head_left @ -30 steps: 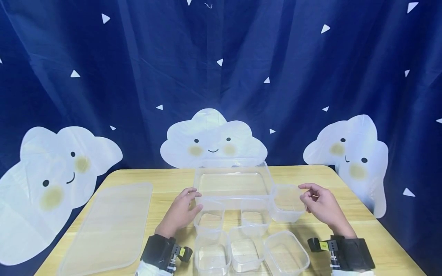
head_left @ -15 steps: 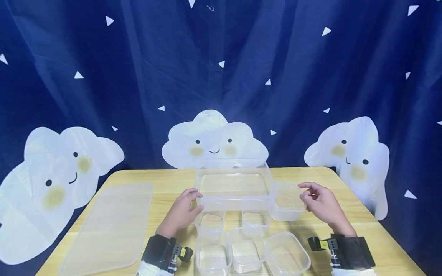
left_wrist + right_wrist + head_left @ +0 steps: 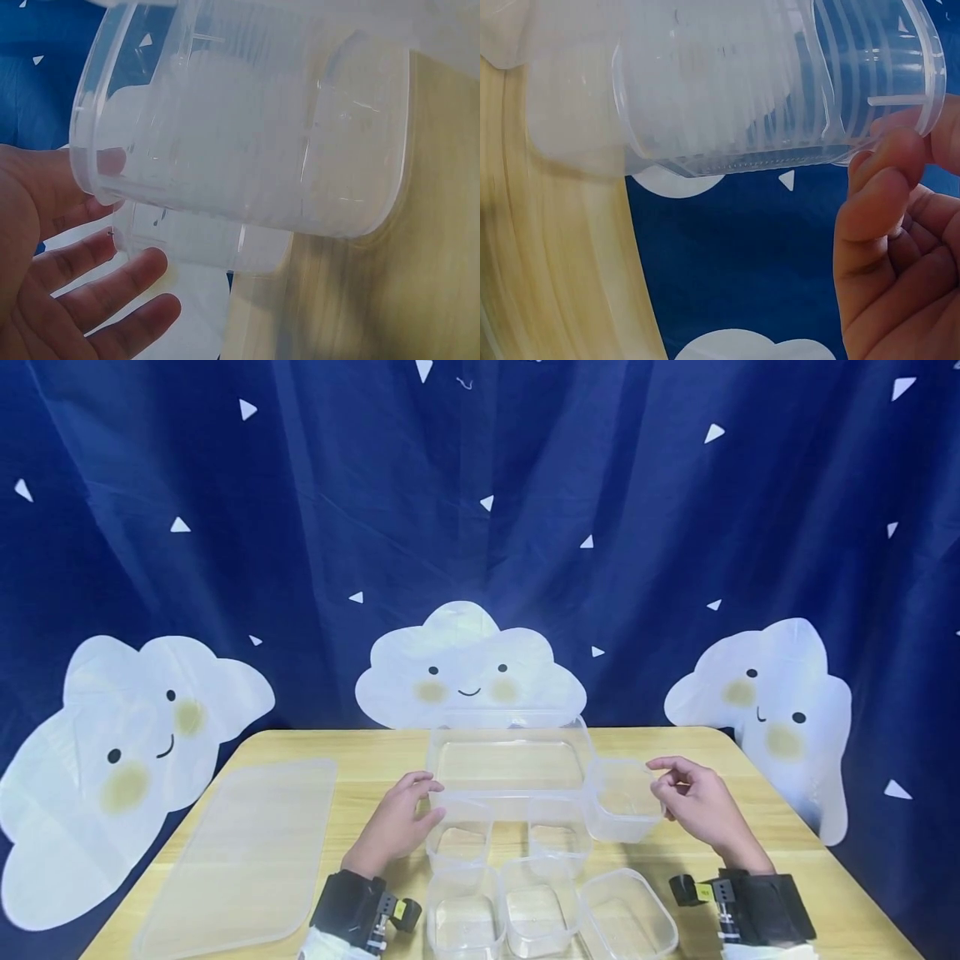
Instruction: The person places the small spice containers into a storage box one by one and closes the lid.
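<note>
In the head view, my right hand (image 3: 697, 802) pinches the rim of a small clear plastic container (image 3: 624, 814) at its right side. That container stands against the right end of a large clear plastic box (image 3: 510, 768). In the right wrist view, the thumb and a curled finger meet at the container's rim (image 3: 930, 75). My left hand (image 3: 397, 822) is beside the left front corner of the large box, fingers loosely spread. A small container (image 3: 459, 839) lies just right of its thumb. The left wrist view shows the thumb behind a clear rim (image 3: 86, 120); whether it touches is unclear.
Another small container (image 3: 558, 835) stands in front of the large box. Three more, including the front right one (image 3: 628, 914), line the near side of the wooden table (image 3: 787, 877). A flat translucent lid (image 3: 247, 852) lies at left. A blue curtain (image 3: 480, 543) hangs behind.
The head view has shifted slightly. Both hands and the containers keep their places relative to each other.
</note>
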Tool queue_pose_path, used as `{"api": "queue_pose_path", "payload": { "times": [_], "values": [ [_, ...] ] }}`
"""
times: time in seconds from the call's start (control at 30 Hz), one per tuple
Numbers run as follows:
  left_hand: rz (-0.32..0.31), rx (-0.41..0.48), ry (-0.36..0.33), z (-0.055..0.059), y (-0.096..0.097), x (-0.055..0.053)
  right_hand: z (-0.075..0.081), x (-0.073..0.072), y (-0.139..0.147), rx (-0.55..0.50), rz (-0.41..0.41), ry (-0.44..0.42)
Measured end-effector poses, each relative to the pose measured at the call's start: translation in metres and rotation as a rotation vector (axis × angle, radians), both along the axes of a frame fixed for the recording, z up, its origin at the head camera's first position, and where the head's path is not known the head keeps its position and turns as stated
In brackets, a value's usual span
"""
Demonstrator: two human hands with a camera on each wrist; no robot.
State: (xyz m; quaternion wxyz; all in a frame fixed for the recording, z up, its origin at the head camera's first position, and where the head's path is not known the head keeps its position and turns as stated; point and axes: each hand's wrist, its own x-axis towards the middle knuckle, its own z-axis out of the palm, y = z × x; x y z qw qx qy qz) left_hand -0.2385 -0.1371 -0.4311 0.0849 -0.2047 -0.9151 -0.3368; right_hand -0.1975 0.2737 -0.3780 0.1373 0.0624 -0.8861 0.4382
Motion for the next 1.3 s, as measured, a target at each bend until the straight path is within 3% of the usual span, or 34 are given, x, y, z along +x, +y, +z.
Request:
{"api": "queue_pose_path", "payload": {
  "times": [0.83, 1.3],
  "values": [
    [0.003, -0.013, -0.011, -0.002, -0.001, -0.002, 0.005, -0.012, -0.009, -0.009, -0.002, 0.051],
    [0.0, -0.012, -0.007, -0.001, -0.001, -0.001, 0.002, -0.019, -0.015, -0.013, -0.037, 0.156]
  ]
}}
